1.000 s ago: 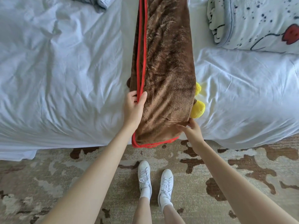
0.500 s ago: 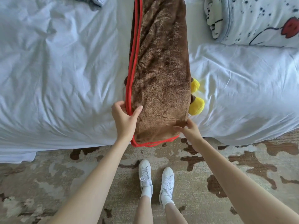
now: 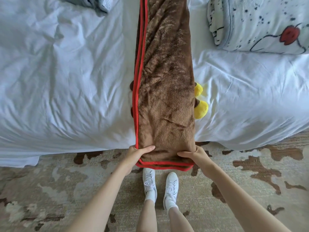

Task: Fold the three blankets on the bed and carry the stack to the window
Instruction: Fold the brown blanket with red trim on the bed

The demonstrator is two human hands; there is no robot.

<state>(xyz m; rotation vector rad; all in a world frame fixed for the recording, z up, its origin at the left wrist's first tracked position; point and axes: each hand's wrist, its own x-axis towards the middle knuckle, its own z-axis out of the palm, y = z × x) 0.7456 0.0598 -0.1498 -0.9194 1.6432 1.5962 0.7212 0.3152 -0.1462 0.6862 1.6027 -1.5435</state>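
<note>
A brown fleece blanket (image 3: 165, 81) with red trim lies folded into a long narrow strip across the white bed (image 3: 66, 81), its near end hanging over the bed's edge. My left hand (image 3: 137, 153) grips the near left corner at the red trim. My right hand (image 3: 195, 154) grips the near right corner. A white blanket (image 3: 260, 22) with black speckles and a red shape lies folded at the far right. A grey blanket (image 3: 98, 2) shows only as a corner at the top left.
Two yellow plush parts (image 3: 201, 106) stick out from under the brown blanket's right side. A beige and brown patterned carpet (image 3: 50, 190) covers the floor in front of the bed. My white shoes (image 3: 160, 185) stand just below the blanket's end.
Both hands slid down the blanket to its near corners. The left hand moved from the red side edge to the bottom left corner, and the strip now lies straighter.
</note>
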